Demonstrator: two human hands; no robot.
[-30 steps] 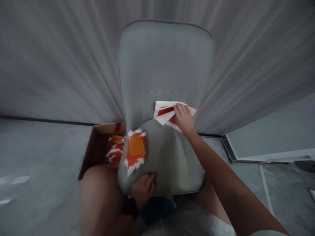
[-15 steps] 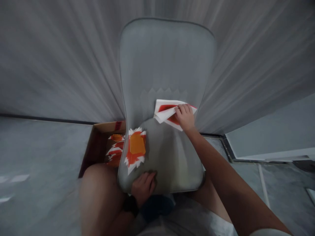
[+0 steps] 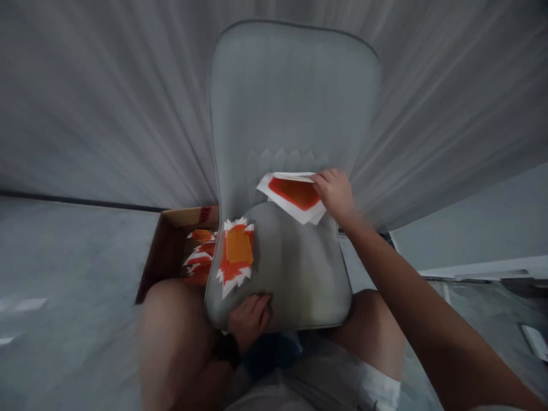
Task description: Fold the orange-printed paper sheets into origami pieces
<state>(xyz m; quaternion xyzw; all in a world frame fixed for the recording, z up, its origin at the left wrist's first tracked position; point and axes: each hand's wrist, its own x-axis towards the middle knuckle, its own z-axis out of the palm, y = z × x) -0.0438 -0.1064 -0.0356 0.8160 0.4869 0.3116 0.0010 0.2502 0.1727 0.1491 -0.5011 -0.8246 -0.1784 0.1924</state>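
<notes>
On the grey chair seat (image 3: 299, 274) lies a stack of paper pieces printed orange and red with white zigzag edges (image 3: 238, 254). Toward the backrest, my right hand (image 3: 336, 191) pinches the right end of white paper sheets with a red-orange print (image 3: 295, 194). The sheets are spread partly apart, their left corner reaching out over the seat. My left hand (image 3: 249, 321), a dark band at its wrist, rests on the seat's front edge below the stack. Its fingers lie loosely bent on the surface, with nothing visible in them.
Left of the chair, an open cardboard box (image 3: 160, 240) on the floor holds more orange, red and white paper pieces (image 3: 201, 257). The chair's backrest (image 3: 295, 85) rises in front of a grey curtain (image 3: 107, 103). My knees flank the seat.
My right hand has moved slightly right and up with the sheets. The folded-over white flap has lifted, baring more of the red-orange print. My left hand stays in place.
</notes>
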